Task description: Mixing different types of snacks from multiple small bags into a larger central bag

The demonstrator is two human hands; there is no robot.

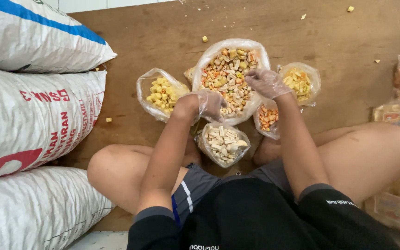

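Plastic-gloved hands are working over open bags of mixed snacks on a wooden floor.

Sitting cross-legged, the person is reaching the left hand (208, 104) to the near rim of the big bag of mixed pieces (230, 74) at the centre of the frame, fingers curled shut on the plastic there, while the right hand (265, 82) is resting on the bag's right rim, fingers bent loosely over it; I cannot tell whether they are pinching anything. Around it are standing smaller bags: yellow puffs (162, 94) to the left, pale sticks (223, 143) just below, orange pieces (268, 118) lower right, yellow crisps (298, 82) to the right. Woven white sacks (33, 115) are lying stacked along the left edge, and loose crumbs (205, 39) are dotting the wooden floor (339, 41).
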